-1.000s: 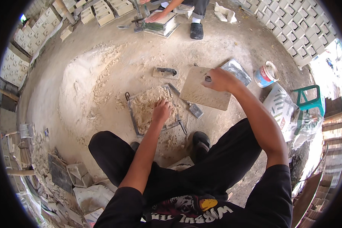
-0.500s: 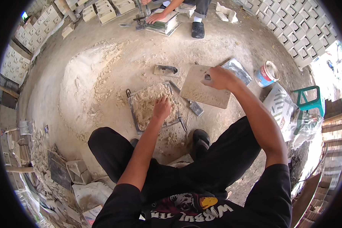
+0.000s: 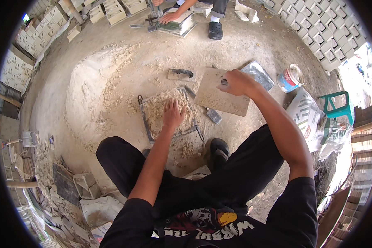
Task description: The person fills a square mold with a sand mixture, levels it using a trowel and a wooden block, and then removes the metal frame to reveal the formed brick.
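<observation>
My left hand (image 3: 174,114) lies with fingers outstretched on a heap of pale, crumbly sandy mix (image 3: 159,109). The heap fills a square dark metal mould (image 3: 146,124) on the ground between my feet. To the right, my right hand (image 3: 239,82) is closed round the small dark handle of a flat square plate (image 3: 223,101), dusted with the same mix. The handle is partly hidden by my fingers. A small block-shaped tool (image 3: 213,116) rests beside the mould's right side. Beyond the mould lies a trowel-like float with a black handle (image 3: 181,75).
A loose pale mound (image 3: 87,93) spreads at left. At right are a grey metal sheet (image 3: 258,74), a paint bucket (image 3: 291,77), white sacks (image 3: 306,118) and a green stool (image 3: 338,106). A co-worker's hand (image 3: 170,17) rests on another mould (image 3: 180,25). Patterned blocks (image 3: 318,33) are stacked behind.
My left hand has shifted slightly left across the mix, and its fingers have spread out. My right hand still grips the plate's handle, almost unmoved.
</observation>
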Action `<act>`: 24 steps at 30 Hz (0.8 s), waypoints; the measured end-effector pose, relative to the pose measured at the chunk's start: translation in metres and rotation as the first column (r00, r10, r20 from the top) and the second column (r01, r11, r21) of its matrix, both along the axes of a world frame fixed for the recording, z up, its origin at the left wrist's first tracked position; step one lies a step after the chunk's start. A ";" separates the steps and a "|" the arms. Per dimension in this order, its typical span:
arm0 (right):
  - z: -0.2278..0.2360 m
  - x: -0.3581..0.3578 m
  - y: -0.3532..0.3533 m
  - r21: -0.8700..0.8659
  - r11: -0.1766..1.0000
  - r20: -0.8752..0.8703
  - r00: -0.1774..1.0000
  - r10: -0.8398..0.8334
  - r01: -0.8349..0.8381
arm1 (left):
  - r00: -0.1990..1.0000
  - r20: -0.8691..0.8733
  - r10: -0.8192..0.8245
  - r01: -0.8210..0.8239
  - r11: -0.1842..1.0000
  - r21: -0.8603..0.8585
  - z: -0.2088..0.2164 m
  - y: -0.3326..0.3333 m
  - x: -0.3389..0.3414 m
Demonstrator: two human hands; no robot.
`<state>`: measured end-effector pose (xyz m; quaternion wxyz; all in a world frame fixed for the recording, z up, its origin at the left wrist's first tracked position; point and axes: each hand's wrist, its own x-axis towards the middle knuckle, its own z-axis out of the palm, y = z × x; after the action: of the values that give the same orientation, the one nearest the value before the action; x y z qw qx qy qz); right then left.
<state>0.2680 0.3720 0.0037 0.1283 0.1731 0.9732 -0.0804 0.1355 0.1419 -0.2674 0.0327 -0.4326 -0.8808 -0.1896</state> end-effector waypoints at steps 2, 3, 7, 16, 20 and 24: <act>0.001 -0.003 -0.003 -0.011 1.000 0.013 1.000 0.009 -0.009 | 0.984 -0.176 0.000 0.006 0.999 0.032 -0.021 -0.015 0.019; 0.001 -0.002 -0.002 -0.011 1.000 0.026 1.000 0.005 -0.004 | 0.992 -0.129 -0.005 0.006 1.000 0.009 -0.023 -0.016 0.031; -0.001 0.001 -0.001 0.007 1.000 -0.016 1.000 0.009 -0.009 | 0.999 -0.045 -0.017 0.017 1.000 -0.001 -0.025 -0.020 0.049; -0.003 -0.004 -0.005 -0.034 0.997 -0.063 0.996 0.068 -0.070 | 0.973 -0.092 -0.210 0.204 0.977 -0.069 -0.018 -0.011 0.066; -0.004 0.001 -0.017 -0.029 0.998 -0.092 0.994 0.053 -0.056 | 0.950 -0.145 -0.278 0.262 0.958 -0.121 -0.025 -0.015 0.057; -0.005 0.001 -0.020 0.004 0.998 -0.036 0.997 0.064 -0.064 | 0.923 -0.130 -0.363 0.347 0.929 -0.130 -0.024 -0.031 0.053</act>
<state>0.2686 0.3521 -0.0010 0.1128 0.1406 0.9805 -0.0781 0.1887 0.1106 -0.2918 0.0421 -0.5995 -0.7913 -0.1124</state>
